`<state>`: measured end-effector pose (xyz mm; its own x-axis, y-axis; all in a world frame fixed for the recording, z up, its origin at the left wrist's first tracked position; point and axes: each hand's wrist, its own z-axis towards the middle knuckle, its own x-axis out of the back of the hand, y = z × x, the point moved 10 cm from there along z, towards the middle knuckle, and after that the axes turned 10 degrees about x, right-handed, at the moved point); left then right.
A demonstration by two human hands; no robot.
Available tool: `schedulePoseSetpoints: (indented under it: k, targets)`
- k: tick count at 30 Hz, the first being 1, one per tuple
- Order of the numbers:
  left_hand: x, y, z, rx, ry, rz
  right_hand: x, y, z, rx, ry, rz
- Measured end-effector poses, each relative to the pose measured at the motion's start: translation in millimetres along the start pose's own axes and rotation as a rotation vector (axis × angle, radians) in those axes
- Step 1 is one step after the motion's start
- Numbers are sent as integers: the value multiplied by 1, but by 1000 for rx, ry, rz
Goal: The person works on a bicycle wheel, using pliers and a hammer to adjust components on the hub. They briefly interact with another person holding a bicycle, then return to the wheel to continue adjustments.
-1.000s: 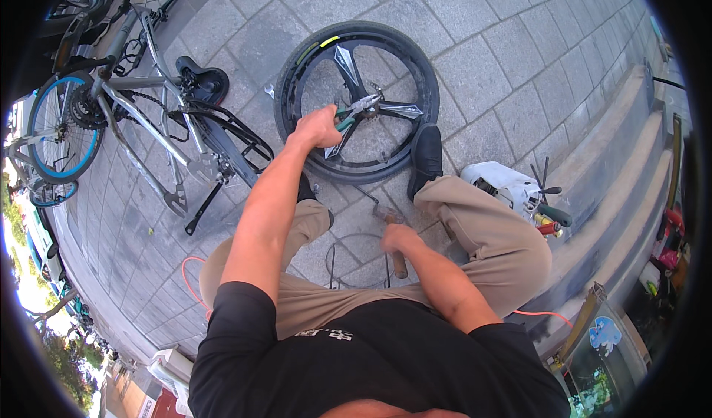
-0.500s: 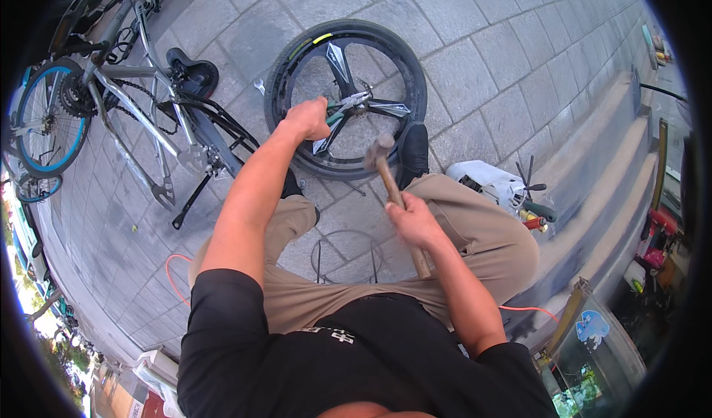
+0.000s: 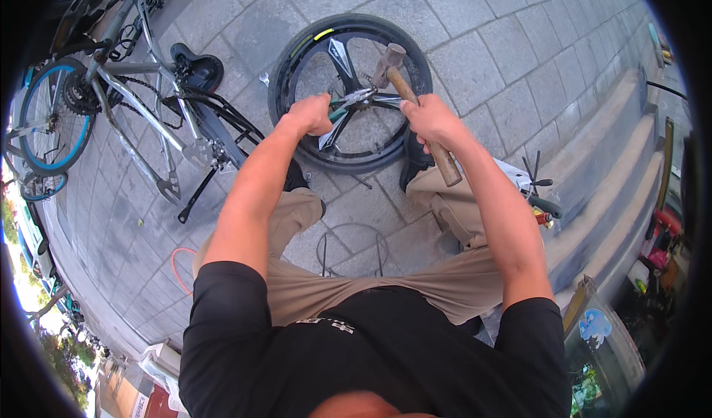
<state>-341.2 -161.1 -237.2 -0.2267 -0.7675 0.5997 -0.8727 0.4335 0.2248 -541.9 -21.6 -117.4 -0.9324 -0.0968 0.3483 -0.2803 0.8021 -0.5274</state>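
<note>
A black wheel (image 3: 406, 43) with dark five-pointed spokes lies flat on the paving, my black shoes at its lower edge. My left hand (image 3: 310, 115) is closed on green-handled pliers (image 3: 350, 99), whose metal jaws sit at the hub. My right hand (image 3: 434, 121) grips a wooden-handled hammer (image 3: 389, 63); its steel head is raised just right of and above the pliers. Some of the hub is hidden behind the tools.
A silver bicycle frame (image 3: 152, 69) lies at left beside a blue-rimmed wheel (image 3: 44, 166). A wrench (image 3: 265, 78) is left of the black wheel. Cable loops (image 3: 378, 232) lie between my legs. A white container with tools (image 3: 519, 173) and steps (image 3: 608, 166) are at right.
My right hand has lifted the hammer from between my legs up and forward, over the wheel near the hub. My left hand stays on the pliers; the view has shifted slightly.
</note>
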Motion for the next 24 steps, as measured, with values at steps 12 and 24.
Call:
schedulePoseSetpoints:
  k: [12,24]
  targets:
    - [4,3,-5,12,-45,58,11,-15,-11,20,-53,-224]
    - [13,9,-5,8,-69,174,9,-4,-1,93,0,-107]
